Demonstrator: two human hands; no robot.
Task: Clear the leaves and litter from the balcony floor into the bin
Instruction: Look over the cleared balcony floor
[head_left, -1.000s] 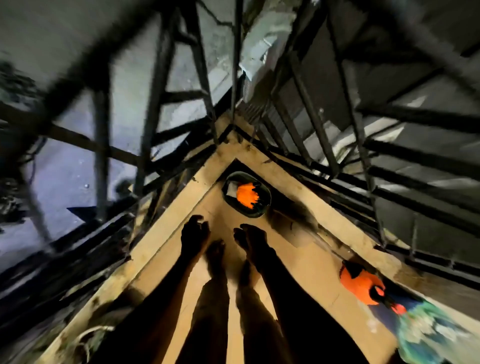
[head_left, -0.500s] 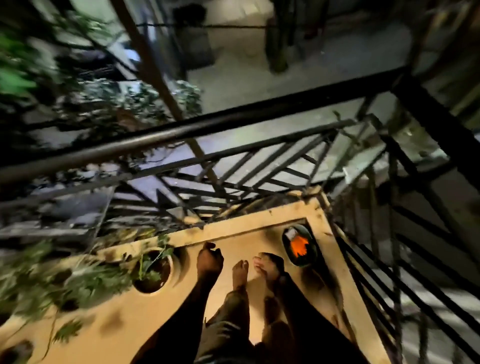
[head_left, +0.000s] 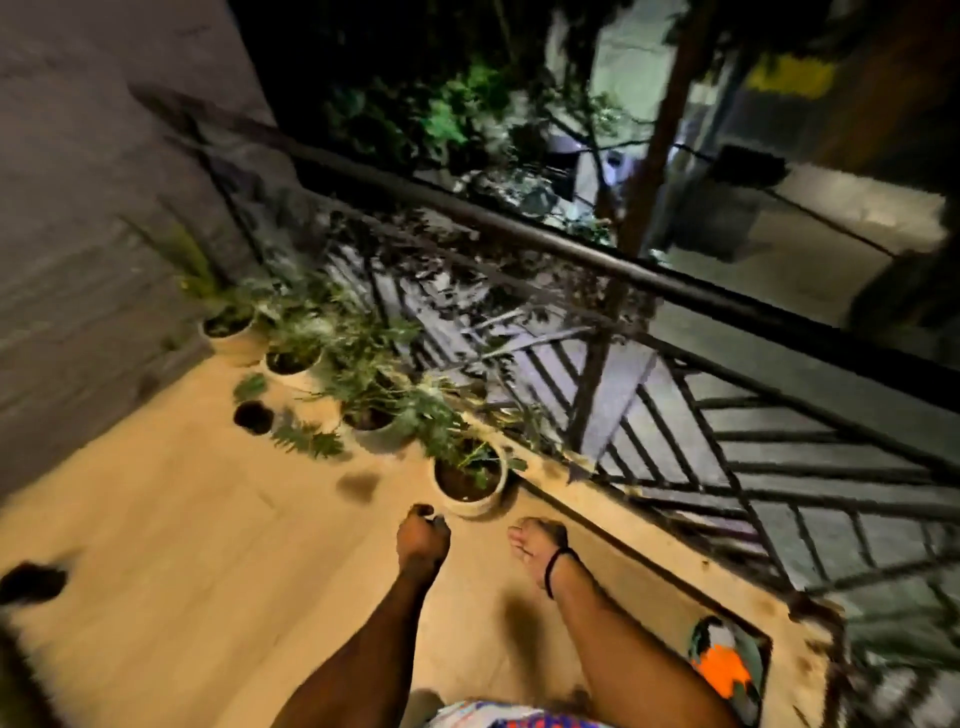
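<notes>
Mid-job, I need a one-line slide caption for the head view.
Left hand curled above the balcony floor, potted plants lining the railing, leaves lying beside them, bin with orange contents at the corner.

The whole view is smeared and dim. The left hand (head_left: 423, 540) has its fingers (head_left: 418, 514) curled in, so what they hold, if anything, is hidden. Dark blots (head_left: 253, 417) on the balcony floor (head_left: 182, 545) are too blurry to tell as leaves or shadows. The bin (head_left: 745, 701) near the bottom edge is blurry too, and the orange thing (head_left: 719, 670) inside it cannot be made out.
</notes>
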